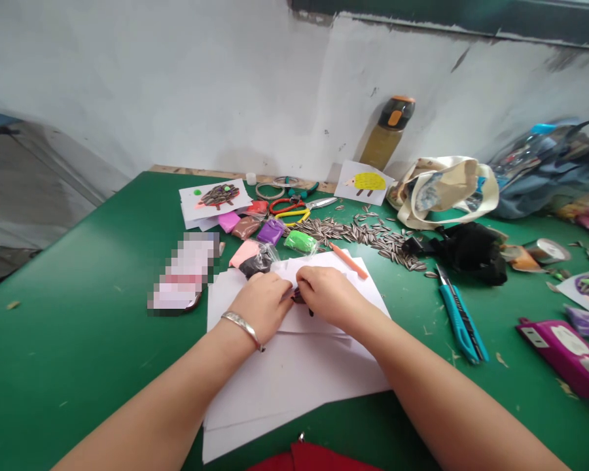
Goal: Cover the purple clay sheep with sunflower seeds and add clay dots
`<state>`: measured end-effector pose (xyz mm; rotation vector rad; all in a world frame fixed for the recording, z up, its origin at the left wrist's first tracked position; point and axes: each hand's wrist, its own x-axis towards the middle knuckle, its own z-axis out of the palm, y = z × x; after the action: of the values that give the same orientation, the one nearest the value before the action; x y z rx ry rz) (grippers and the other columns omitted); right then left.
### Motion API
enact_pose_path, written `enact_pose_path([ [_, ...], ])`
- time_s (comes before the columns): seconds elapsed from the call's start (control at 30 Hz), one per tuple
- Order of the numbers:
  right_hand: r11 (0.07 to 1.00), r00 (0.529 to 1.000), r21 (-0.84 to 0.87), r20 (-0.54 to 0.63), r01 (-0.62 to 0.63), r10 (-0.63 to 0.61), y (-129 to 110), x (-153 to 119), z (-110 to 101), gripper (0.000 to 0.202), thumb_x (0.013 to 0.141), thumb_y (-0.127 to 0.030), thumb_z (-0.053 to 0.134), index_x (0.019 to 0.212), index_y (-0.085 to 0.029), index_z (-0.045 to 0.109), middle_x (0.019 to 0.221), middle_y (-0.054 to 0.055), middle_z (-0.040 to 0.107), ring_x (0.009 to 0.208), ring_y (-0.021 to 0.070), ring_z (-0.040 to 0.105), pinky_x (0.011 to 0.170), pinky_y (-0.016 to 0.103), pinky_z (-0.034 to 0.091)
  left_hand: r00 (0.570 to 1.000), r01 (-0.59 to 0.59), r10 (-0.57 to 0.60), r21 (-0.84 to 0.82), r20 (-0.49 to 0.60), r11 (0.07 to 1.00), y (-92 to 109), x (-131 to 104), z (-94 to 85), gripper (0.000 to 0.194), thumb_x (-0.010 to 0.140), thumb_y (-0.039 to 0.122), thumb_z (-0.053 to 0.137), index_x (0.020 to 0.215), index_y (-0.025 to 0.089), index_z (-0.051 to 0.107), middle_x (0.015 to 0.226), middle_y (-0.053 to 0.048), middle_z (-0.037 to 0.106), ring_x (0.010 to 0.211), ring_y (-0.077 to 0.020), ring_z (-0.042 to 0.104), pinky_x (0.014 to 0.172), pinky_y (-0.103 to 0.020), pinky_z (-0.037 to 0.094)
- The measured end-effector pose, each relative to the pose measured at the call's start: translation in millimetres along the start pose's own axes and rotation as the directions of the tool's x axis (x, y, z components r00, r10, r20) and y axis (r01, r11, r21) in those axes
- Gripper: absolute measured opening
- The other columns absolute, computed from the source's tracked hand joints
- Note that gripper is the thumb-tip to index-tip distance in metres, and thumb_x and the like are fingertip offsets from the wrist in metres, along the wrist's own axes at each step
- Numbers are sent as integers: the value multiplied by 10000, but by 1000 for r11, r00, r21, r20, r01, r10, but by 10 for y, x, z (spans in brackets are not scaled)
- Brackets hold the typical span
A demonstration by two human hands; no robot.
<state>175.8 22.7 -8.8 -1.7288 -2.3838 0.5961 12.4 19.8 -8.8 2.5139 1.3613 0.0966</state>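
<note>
Both hands meet over a small white sheet lying on a stack of larger white paper. My left hand, with a silver bracelet at its wrist, has its fingers bent and pressed together. My right hand is curled, thumb and fingers pinched close to the left fingertips. A dark brown, partly black shape shows between them on the sheet; most of it is hidden by the fingers. Whatever the fingertips pinch is covered. Just beyond the left hand lies a bag of black clay; an orange pencil-like stick rests past the right.
Bagged clay, including purple and green, sits behind the paper. Sunflower seeds are strewn near scissors and a hedgehog picture. A phone lies left; a teal utility knife lies right.
</note>
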Motion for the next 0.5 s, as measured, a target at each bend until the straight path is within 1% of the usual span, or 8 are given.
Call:
enact_pose_path([
  [0.27,991,1000,-129,-10,24,-26,-6,11,63,165,860,-177,442,784,-190,588,791,46,674,725,171,573,576,275,255,1000,6,-6,4,7,1000,-3,0,8,196,906,212,485,852,161,666,884,-74,661,839,-216,585,775,-344,430],
  [0.37,988,1000,-152,-4,28,-29,3,10,78,166,876,-190,445,798,-189,591,799,51,673,727,173,576,576,276,254,1000,-1,1,2,13,1000,4,3,-5,208,907,202,481,846,161,675,879,-75,663,840,-213,586,779,-342,432],
  [0.5,986,999,-165,14,35,-33,11,10,71,159,880,-199,450,801,-191,587,802,51,676,727,177,582,569,277,252,999,-10,11,-24,33,1000,6,1,-22,233,911,193,472,896,173,704,900,-71,674,849,-210,588,794,-347,435],
])
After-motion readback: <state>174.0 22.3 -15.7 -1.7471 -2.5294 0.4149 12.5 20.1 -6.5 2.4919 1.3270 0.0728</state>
